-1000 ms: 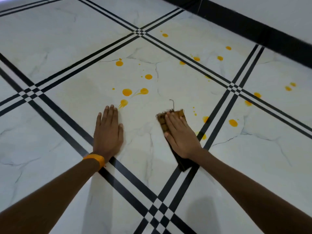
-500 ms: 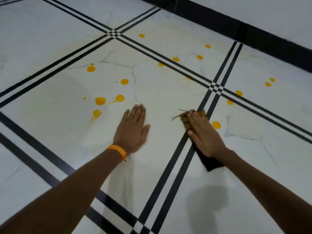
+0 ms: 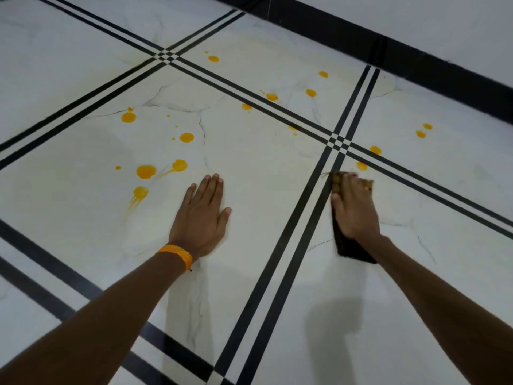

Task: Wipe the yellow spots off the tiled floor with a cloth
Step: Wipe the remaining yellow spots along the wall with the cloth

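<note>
Wristband (image 3: 175, 254): orange, woven-looking, snug round your left wrist, with a small dark tail at its lower edge.
Skirting (image 3: 416, 59): glossy black strip running diagonally across your upper right, at the wall's foot.
Wall (image 3: 416, 15): plain and pale, above the skirting.
Shadow (image 3: 336, 315): soft grey patch, low and right of centre.

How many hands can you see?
2. The left hand lies flat on the floor, mid-picture; the right hand presses the cloth down, to its right. None looks hidden.
</note>
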Motion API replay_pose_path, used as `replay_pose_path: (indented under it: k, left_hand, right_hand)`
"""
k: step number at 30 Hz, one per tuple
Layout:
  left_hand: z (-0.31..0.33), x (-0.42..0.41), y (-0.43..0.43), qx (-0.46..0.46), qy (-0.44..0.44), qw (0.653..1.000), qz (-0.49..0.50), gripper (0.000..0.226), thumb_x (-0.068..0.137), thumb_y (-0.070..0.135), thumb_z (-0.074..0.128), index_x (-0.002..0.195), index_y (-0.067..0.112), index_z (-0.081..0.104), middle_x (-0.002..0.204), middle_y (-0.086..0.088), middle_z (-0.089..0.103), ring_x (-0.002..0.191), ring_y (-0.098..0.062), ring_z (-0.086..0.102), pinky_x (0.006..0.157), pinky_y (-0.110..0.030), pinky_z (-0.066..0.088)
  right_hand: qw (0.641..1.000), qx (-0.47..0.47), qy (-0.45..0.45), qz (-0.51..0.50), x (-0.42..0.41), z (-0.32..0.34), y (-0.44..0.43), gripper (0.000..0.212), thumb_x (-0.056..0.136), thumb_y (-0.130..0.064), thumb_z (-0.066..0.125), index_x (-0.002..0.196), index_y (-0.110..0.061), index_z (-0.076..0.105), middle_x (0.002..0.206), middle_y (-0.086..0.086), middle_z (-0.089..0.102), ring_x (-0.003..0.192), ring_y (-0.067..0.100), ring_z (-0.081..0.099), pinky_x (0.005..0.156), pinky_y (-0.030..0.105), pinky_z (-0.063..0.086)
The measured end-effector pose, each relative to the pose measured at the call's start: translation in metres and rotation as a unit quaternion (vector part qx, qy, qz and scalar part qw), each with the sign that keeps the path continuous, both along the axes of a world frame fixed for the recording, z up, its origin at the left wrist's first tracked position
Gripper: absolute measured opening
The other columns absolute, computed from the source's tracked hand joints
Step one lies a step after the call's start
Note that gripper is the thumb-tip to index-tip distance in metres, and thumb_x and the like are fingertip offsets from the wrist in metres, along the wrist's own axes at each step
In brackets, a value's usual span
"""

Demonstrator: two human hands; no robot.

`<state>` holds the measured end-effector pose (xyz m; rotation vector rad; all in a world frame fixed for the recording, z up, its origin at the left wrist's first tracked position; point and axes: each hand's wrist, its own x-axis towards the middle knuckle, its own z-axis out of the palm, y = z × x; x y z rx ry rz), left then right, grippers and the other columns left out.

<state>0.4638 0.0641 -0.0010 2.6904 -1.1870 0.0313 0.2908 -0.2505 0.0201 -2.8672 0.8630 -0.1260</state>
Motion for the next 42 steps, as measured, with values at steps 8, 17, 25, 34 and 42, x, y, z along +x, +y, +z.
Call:
replay_pose_path:
  k: [8,17,25,34,42]
  left_hand:
    - [0.002,0.001,0.002,0.008,0.003,1.0,-0.007,0.07,0.098,0.043,0.016,0.155,0.003,0.021,0.162,-0.013,0.023,0.151,-0.025,0.019,0.122,-0.046,0.018]
    - [-0.001,0.0,0.002,0.008,0.007,1.0,-0.007,0.068,0.099,0.042,0.018,0.155,0.003,0.02,0.162,-0.013,0.023,0.151,-0.025,0.018,0.123,-0.046,0.017]
    - [0.005,-0.001,0.002,0.016,0.023,1.0,0.001,0.068,0.099,0.043,0.017,0.156,0.005,0.019,0.163,-0.011,0.021,0.152,-0.023,0.016,0.123,-0.044,0.015]
    - [0.006,0.0,0.002,0.03,0.029,0.999,0.002,0.073,0.096,0.046,0.009,0.156,0.005,0.017,0.164,-0.011,0.019,0.152,-0.023,0.014,0.124,-0.043,0.011]
    - [0.042,0.017,0.088,-0.054,0.011,0.997,0.047,0.067,0.099,0.038,0.024,0.152,-0.002,0.028,0.159,-0.02,0.028,0.149,-0.032,0.023,0.122,-0.045,0.015]
  right_hand:
    - [0.979,0.009,0.035,0.198,0.039,0.001,0.099,0.066,0.106,-0.044,0.02,0.161,-0.007,0.016,0.169,0.008,0.013,0.157,0.022,0.006,0.128,0.044,0.007]
    - [0.994,-0.002,0.008,-0.106,0.075,-0.002,0.048,0.073,0.1,-0.044,0.012,0.156,0.001,0.026,0.16,0.023,0.03,0.15,0.038,0.025,0.124,0.052,0.017]
    - [0.986,0.004,0.027,0.167,0.02,-0.001,0.069,0.069,0.103,-0.049,0.016,0.161,-0.011,0.018,0.168,0.009,0.018,0.155,0.024,0.012,0.126,0.049,0.013]
    - [0.977,0.005,0.014,0.214,0.052,-0.01,0.15,0.067,0.105,-0.045,0.018,0.161,-0.008,0.017,0.168,0.008,0.015,0.157,0.022,0.009,0.127,0.045,0.008]
    - [1.0,0.001,0.021,0.023,0.092,-0.008,0.132,0.081,0.097,-0.048,0.003,0.156,0.002,0.026,0.163,0.021,0.027,0.153,0.035,0.022,0.124,0.048,0.012]
